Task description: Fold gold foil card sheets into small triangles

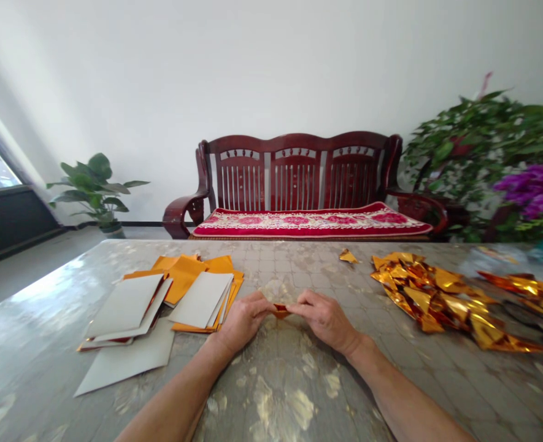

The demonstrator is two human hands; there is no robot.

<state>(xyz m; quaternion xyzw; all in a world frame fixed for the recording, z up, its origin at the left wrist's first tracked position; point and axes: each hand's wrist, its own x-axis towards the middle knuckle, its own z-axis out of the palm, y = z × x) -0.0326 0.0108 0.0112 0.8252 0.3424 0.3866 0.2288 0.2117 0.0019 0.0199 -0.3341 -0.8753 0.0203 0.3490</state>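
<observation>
Between my two hands, just above the table, is a small folded piece of gold-orange foil paper (280, 312). My left hand (248, 316) pinches its left end between thumb and fingers. The right end is pinched in the same way by my right hand (321, 316). Left of my left hand lies a stack of white-backed paper sheets (202, 301) over orange sheets. Farther left is another stack of pale sheets (126, 307), with orange sheets (183, 276) behind. To the right of my right hand spreads a pile of folded gold foil pieces (432, 291).
A patterned cover lies on the table (280, 405). One small gold piece (347, 256) sits near the far edge. At the right are clear plastic (492, 259) and a dark cord (529, 316). Beyond stand a wooden bench (299, 178) and potted plants (99, 187).
</observation>
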